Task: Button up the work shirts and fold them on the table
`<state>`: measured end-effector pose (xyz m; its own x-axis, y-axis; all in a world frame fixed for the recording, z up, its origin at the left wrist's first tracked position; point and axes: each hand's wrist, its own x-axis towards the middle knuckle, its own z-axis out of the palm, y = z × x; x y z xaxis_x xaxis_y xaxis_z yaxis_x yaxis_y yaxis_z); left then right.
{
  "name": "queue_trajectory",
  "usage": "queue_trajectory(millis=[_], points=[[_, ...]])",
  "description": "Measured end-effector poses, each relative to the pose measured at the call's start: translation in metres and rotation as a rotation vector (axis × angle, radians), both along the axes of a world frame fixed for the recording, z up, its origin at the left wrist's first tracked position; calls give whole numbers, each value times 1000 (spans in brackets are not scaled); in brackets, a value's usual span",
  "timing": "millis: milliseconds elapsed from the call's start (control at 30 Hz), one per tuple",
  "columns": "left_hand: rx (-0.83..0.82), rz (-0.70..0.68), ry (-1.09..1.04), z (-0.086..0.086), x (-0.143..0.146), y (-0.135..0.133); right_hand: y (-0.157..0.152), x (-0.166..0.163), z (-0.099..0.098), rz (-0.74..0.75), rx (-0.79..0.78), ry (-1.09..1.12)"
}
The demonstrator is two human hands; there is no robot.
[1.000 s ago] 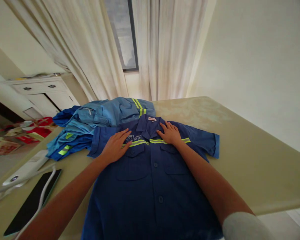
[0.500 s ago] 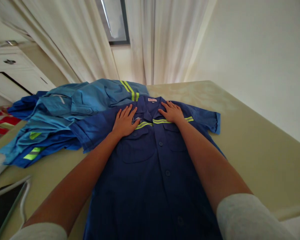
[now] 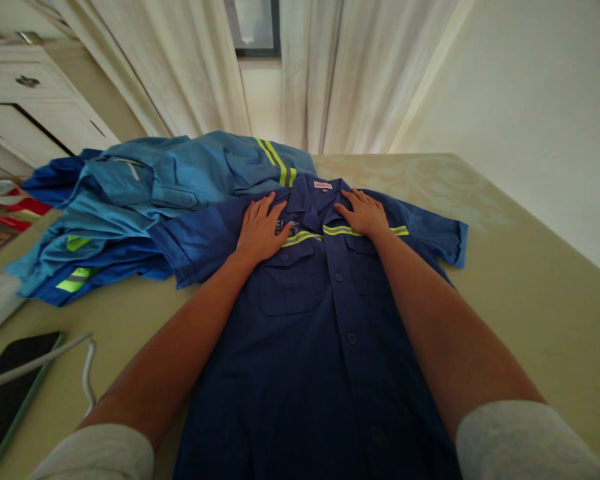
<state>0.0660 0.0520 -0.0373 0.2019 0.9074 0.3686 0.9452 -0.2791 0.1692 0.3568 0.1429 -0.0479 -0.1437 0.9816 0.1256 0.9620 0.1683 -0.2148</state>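
As the navy shirt (image 3: 295, 353) lies face-up on the bench (image 3: 525, 320), left hand (image 3: 261, 230) and right hand (image 3: 367, 212), fingers (image 3: 253, 208) spread, gripping nothing, seem to press its chest flat

One feed on my screen, the head camera. I look from above the near side of the table (image 3: 525, 320), facing forward and down over the wearer's forearms (image 3: 177, 347), which come in from the bottom edge. Range close: the navy shirt (image 3: 295, 353) runs from mid-picture off the lower edge. Table's far edge sits higher; curtains (image 3: 375, 73) back the view, pale wall (image 3: 545, 100) at right.
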Motion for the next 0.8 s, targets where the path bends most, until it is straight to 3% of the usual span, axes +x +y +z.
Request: queue_trajectory(millis=[200,300,433,533,667,800], points=[[134,272,-21,31,-5,-6,1,0,1,-4,-6,11],[81,301,9,46,-23,-4,1,0,0,4,0,19],[46,239,-59,56,-42,4,3,1,-1,7,7,-5],[104,171,-111,60,-34,6,6,0,-2,0,13,-32],[-19,-68,-20,56,7,-9,12,-3,-1,-29,16,-27],[-262,-338,43,30,54,-36,21,-3,-2,-58,25,-13]])
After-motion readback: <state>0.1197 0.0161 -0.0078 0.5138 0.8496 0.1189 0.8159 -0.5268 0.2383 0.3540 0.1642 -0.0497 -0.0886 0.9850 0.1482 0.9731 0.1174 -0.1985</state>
